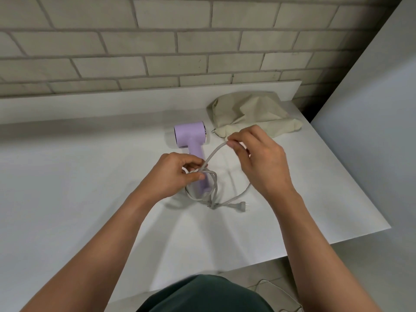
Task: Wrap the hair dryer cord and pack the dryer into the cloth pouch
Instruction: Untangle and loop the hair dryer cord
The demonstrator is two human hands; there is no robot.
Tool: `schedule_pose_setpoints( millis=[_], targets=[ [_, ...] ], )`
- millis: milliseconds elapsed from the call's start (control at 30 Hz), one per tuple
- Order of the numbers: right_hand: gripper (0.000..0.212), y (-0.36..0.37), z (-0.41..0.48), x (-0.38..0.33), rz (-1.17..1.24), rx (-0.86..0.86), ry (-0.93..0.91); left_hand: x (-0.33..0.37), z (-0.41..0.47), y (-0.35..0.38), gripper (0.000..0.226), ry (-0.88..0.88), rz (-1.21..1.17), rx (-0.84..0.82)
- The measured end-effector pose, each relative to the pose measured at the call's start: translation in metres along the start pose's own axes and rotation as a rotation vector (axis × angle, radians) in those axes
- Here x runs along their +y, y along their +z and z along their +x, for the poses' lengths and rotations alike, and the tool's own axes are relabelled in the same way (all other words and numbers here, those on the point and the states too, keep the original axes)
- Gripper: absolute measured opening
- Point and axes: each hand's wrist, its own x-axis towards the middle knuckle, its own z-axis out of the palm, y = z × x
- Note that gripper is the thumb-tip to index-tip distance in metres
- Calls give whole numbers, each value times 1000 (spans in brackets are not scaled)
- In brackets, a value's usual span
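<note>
while the left hand (177, 176) pinched a bundle of loops of the pale grey power cord (213, 154) between its thumb and curled fingers (193, 164), the right hand (258, 161) held a free stretch of the same cord raised, with thumb and fingers closed round it. between the two hands the cord ran in a shallow arc. beyond and partly under the left fingers lay the lilac plastic hair dryer (190, 134) on the white counter (90, 176), its barrel away from the person and its handle passing beneath the loops. the loops hung from the left fingers down to the counter. a slack length lay under the right wrist and seemed to end in the flat two-pin plug (242, 207), on the person's side of the right fingers. the crumpled beige cloth pouch (249, 111) sat just beyond the right fingers, apart from the dryer. whether its mouth stood open could not be told.

the step in hand looked to be the wrapping of the cord, well on but not finished, since slack and plug were loose on the counter. the next move likely called for the right hand to lay its stretch onto the bundle, or round it. the left pinch would need to stay firm so no loop slipped, until the plug end was taken up. packing had not begun.
</note>
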Motion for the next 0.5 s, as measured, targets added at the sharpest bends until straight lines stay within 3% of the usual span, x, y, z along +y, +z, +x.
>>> schedule_pose_setpoints(
  millis=[100, 200, 333, 433, 500],
  targets=[
    [17, 0, 3, 5, 66, 80, 37, 1, -1, 3, 15, 14, -16, 7],
    [16, 3, 0, 8, 108, 46, 80, 5, 0, 3, 11, 28, 0, 12],
    [21, -3, 0, 19, 30, -244, 174, 4, 0, 3, 10, 17, 36, 36],
    [46, -5, -4, 9, -9, -375, -11, 5, 0, 3, 10, 34, 17, 28],
    [44, 0, -8, -7, 21, -452, -107, 9, 1, 4, 9, 54, 4, 39]
  ],
)
